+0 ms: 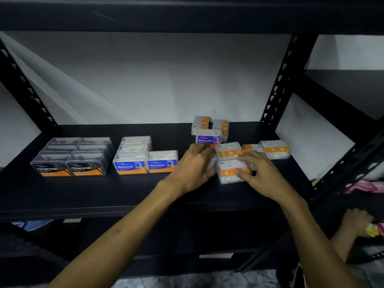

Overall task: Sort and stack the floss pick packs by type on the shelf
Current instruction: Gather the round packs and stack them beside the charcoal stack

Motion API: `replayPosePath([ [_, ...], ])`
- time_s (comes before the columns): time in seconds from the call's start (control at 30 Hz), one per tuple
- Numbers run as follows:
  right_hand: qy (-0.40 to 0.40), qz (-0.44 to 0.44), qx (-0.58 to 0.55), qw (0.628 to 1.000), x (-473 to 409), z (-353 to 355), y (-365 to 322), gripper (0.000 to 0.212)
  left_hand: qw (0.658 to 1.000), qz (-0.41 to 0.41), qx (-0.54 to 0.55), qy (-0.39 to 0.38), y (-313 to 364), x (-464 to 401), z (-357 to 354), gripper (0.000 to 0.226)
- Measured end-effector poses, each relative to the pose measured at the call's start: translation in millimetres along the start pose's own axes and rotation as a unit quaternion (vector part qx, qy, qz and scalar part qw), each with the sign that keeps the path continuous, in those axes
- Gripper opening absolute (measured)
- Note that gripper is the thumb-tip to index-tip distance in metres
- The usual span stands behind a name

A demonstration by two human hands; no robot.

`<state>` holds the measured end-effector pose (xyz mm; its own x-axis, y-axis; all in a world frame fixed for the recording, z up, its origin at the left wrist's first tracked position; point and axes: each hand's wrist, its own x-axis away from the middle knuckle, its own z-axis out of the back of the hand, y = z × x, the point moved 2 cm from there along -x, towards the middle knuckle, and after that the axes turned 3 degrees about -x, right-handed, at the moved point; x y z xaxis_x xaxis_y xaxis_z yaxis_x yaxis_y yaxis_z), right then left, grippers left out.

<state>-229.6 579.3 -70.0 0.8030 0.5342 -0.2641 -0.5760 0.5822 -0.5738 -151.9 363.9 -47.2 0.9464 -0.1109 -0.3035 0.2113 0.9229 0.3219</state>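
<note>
On the black shelf [104,190], black "Charcoal" packs [68,167] stand grouped at the left. Blue "Round" packs [145,163] sit beside them. A purple "Smooth" pack [208,138] stands toward the back, with orange-banded clear packs [209,124] behind it. More orange-banded packs [228,151] lie flat at the right, one [275,149] farthest right. My left hand [193,165] reaches in below the Smooth pack, its fingers curled over a pack that it mostly hides. My right hand [261,173] holds the nearest flat orange-banded pack [228,173], thumb pressing on its label.
Perforated black uprights [278,80] frame the shelf on both sides, and a shelf board [187,15] runs overhead. A white wall lies behind. At the lower right, another person's hand [355,222] touches colourful items on a neighbouring rack.
</note>
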Motion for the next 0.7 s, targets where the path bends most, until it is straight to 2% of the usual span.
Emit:
replayPosePath([
  [0.2,-0.017,0.018,0.032,0.999,18,-1,7,0.071,0.999,0.026,-0.017,-0.026,4,-4,-19,0.068],
  [0.27,0.002,0.029,0.051,0.998,20,-2,7,0.066,0.999,0.025,0.006,-0.022,1,-2,-18,0.064],
  [0.37,0.025,0.043,0.069,0.996,21,1,5,0.054,0.999,-0.008,0.030,-0.033,-1,1,-7,0.047],
  [0.47,0.050,0.052,0.074,0.995,18,9,2,0.037,0.995,0.000,0.079,-0.067,-12,0,2,0.047],
  [0.63,0.032,0.022,0.043,0.998,5,10,0,0.031,0.985,0.055,0.137,-0.093,-29,-12,6,0.044],
  [0.7,0.039,-0.023,0.006,0.999,1,9,2,0.030,0.983,0.055,0.146,-0.095,-32,-16,8,0.042],
])
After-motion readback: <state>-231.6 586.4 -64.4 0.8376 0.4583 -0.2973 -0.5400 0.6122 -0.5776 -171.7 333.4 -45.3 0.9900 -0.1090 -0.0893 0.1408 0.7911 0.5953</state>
